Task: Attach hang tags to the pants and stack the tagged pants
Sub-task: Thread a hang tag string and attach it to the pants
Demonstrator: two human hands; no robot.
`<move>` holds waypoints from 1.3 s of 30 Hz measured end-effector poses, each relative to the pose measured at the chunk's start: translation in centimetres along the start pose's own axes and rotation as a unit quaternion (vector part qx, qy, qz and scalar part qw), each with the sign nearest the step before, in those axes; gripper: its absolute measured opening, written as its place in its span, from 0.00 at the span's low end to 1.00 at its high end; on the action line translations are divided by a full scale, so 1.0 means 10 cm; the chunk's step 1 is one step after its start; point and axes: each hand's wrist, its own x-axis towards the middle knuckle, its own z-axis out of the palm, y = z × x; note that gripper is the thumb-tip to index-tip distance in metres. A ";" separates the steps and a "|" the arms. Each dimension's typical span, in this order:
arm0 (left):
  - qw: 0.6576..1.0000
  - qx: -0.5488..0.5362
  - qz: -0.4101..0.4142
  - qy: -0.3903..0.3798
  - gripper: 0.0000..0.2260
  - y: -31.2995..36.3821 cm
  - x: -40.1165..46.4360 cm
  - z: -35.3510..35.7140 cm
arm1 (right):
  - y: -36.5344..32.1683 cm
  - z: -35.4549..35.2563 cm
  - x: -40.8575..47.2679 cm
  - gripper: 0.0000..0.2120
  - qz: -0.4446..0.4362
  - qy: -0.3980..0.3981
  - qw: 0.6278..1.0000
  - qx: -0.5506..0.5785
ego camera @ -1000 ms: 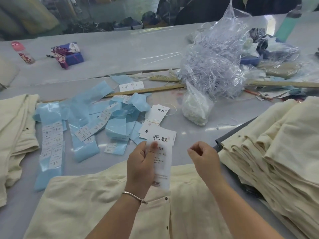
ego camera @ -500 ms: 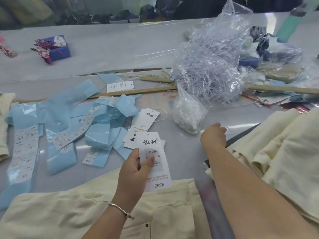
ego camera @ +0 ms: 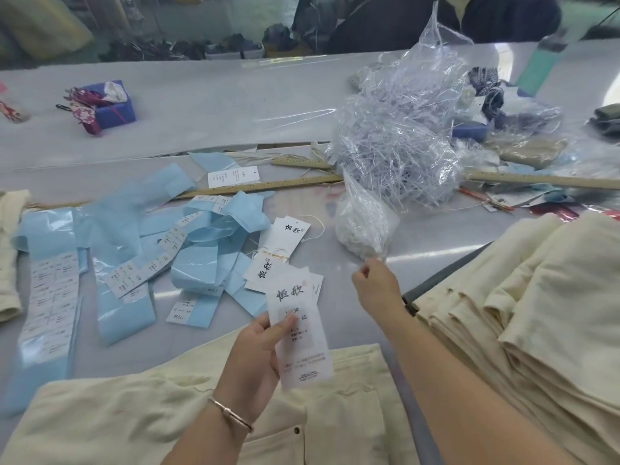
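- Head view: a white hang tag [ego camera: 300,333] is held upright in the left hand [ego camera: 256,355], pinched between the thumb on its printed face and the fingers curled behind it; a thin bracelet [ego camera: 231,416] is worn on that wrist
- The tag is held just above a pair of cream pants [ego camera: 110,417] spread flat on the near edge of the grey table [ego camera: 218,105]
- The right hand [ego camera: 377,286] is raised beside the small clear bag [ego camera: 365,226] of white fasteners, its fingertips drawn together at the bag's lower edge; whether something fine is pinched there cannot be told
- More loose hang tags [ego camera: 285,243], one with a white string, lie on the table just beyond the held tag
- To the right, a stack of folded cream pants [ego camera: 536,303] is seen, close to the right forearm
- Pale blue label strips [ego camera: 110,243] with white size stickers are scattered across the left half of the table
- A large crumpled clear bag [ego camera: 402,129] of plastic ties stands behind the small bag, with wooden rulers [ego camera: 268,186] lying beside it
- A purple box [ego camera: 112,107] is seen far left, well apart from the hands
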 end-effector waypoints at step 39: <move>0.991 0.052 0.046 -0.114 0.16 0.44 -1.94 -1.76 | -1.40 1.12 -3.50 0.09 0.231 -0.179 0.784 0.547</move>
